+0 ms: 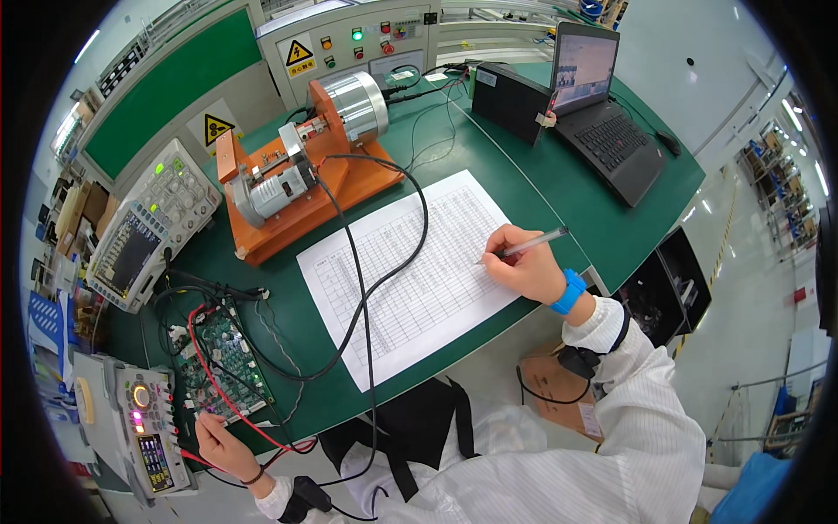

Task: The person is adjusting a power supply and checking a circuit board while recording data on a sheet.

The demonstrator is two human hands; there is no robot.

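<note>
My right hand (528, 269), with a blue band at the wrist, grips a slim clear pen (543, 237). The pen's tip points at a printed table sheet (449, 236) under the hand's left side. A black cable (425, 214) loops across this paper. Down at the lower left, my left hand (225, 447) is closed in a pinch beside the near edge of a green circuit board (229, 354). Whatever lies between those fingertips is too small to make out. Red and black leads (214, 384) run over the board and close past that hand.
An orange motor test rig (301, 210) stands behind the paper. Left of it are an oscilloscope (144, 236) and a bench power supply (140, 428). An open laptop (607, 131) and a black box (509, 100) sit at the far right. Behind the bench is a button panel (358, 52).
</note>
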